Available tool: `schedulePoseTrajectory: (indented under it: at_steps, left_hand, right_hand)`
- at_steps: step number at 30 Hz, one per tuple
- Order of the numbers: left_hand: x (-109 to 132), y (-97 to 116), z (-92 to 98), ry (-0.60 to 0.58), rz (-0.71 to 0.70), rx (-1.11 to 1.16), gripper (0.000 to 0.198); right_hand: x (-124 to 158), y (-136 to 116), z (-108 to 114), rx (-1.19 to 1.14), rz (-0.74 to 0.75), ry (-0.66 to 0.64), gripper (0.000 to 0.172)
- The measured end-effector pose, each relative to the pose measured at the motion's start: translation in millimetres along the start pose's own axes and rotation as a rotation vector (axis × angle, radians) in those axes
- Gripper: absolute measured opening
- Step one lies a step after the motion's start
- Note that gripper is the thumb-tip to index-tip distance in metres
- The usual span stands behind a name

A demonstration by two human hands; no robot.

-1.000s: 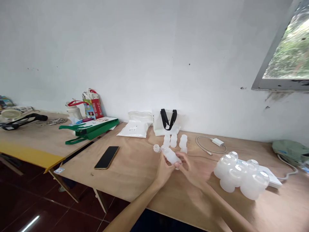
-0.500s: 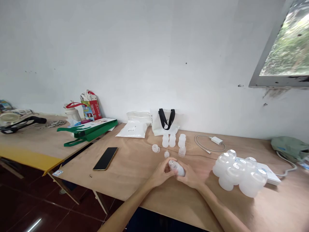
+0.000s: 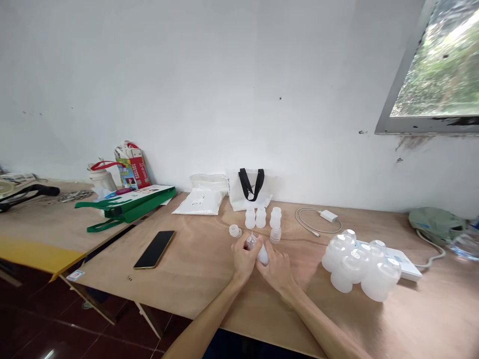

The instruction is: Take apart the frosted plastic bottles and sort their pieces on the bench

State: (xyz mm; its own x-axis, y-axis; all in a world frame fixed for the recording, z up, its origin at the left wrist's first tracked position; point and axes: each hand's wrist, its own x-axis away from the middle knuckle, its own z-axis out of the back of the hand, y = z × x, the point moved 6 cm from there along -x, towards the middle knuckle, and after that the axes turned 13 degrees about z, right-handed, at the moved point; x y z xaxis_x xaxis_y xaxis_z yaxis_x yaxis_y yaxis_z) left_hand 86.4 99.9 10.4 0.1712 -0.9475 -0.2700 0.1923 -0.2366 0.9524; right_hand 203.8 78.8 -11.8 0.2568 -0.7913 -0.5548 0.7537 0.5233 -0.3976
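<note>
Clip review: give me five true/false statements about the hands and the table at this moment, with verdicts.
1. The left hand and right hand hold one small translucent bottle between them. True.
2. The black phone lies to the right of the hands. False: it lies to their left.
3. Several small bottles stand between the hands and the white bag with black handles. True.
4. The cluster of larger translucent containers sits on the green bag. False: it rests on the wooden table, right of the hands.
5. The white charger is plugged into the phone. False: it lies with its looped cable near the wall, far from the phone.
</note>
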Motion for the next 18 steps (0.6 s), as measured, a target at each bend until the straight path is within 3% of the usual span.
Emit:
schedulePoseTrajectory:
  at_steps: [4,8,10,11,14,16,18]
  left_hand:
    - [-6,5,-2.2,0.087,0.03,0.175,0.048]
    - [-25,22,12.7,0.207,0.053,0.313,0.049]
    - [-35,32,19.1,0.183,0.039,0.346,0.048]
    - [-38,38,18.0,0.112,0.014,0.305,0.044]
    - [-33,44,0.8,-0.245,-0.06,0.149,0.027]
    - [-18,35,-13.2,-0.479,-0.063,0.1,0.026]
    - [-2,17,-24.5,-0.645,0.042,0.169,0.033]
  right_hand:
    - [-5,-3,6,-0.214,-0.037,0.072,0.022]
    - [0,-2,-7,-0.865,-0.061,0.03,0.024]
    - [6,-1,-16,-1.081,-0.083,-0.035,0.032]
    - [7,0,-18,-1.136,-0.09,-0.033,0.035]
    - [8,8,-23,-1.231,-0.127,0.018,0.039]
    - [10,9,-32,-1.319,-0.177,-0.073,0.04]
    - [13,6,-41,-1.417,-0.232,-0.214,0.04]
